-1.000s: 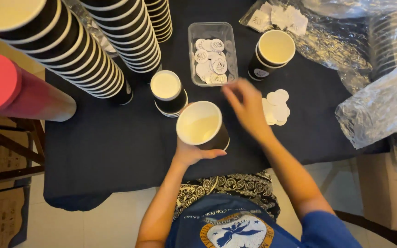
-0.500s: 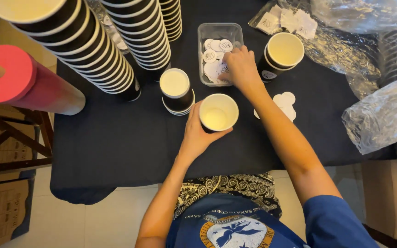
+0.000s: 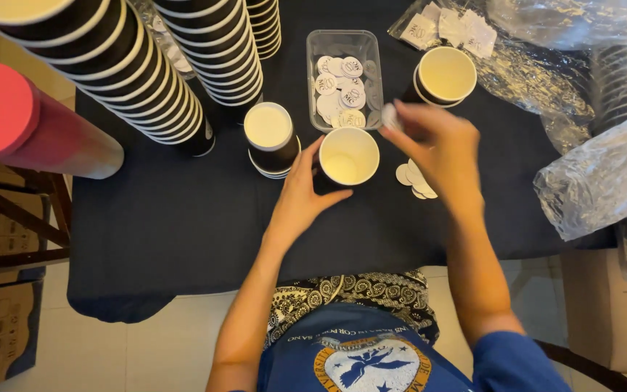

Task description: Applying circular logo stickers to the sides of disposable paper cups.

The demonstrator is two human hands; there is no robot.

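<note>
dark tablecloth covers the tabletop; its near edge runs along the person's body. long stacks of black paper cups lie across the far left corner, a red tube beside them at the left edge. crumpled clear plastic wrap sits at the right edge. a clear tray of round white stickers stands at the far middle. left hand is curled around an open black cup near the centre. right hand is pinched shut on one round sticker, just beside the cup. judged step: sticker picked, not yet applied; pressing it flat on the cup wall would need a steady cup.
</note>
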